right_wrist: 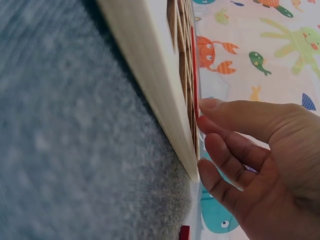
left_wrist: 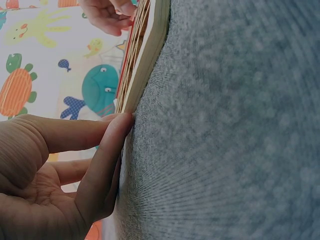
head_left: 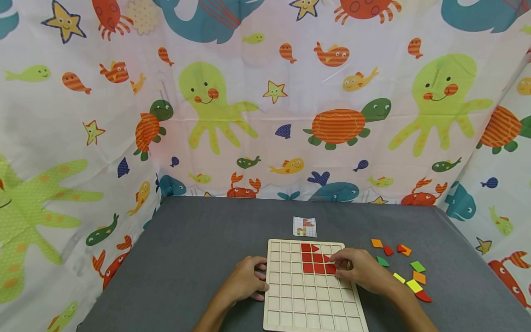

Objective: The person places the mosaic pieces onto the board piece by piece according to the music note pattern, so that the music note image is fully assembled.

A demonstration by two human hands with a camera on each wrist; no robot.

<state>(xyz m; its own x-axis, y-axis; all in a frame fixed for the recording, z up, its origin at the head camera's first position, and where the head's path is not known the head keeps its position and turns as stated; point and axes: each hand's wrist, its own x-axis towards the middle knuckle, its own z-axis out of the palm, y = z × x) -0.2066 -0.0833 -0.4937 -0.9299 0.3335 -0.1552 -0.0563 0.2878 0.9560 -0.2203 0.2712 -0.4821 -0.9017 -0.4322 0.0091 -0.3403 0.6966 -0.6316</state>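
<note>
Just beyond the gridded board (head_left: 312, 293) lies a printed pattern card (head_left: 304, 227).

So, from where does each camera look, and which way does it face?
Head: worn on the head, facing forward and down at the grid board and patterned cloth; left hand, right hand and forearms show.
Left wrist: on that wrist, facing the board's edge; the left hand shows large, the right hand at the top.
Right wrist: on that wrist, facing the board's opposite edge; only the right hand shows.
Both wrist views share the board, cloth and gray tabletop.
</note>
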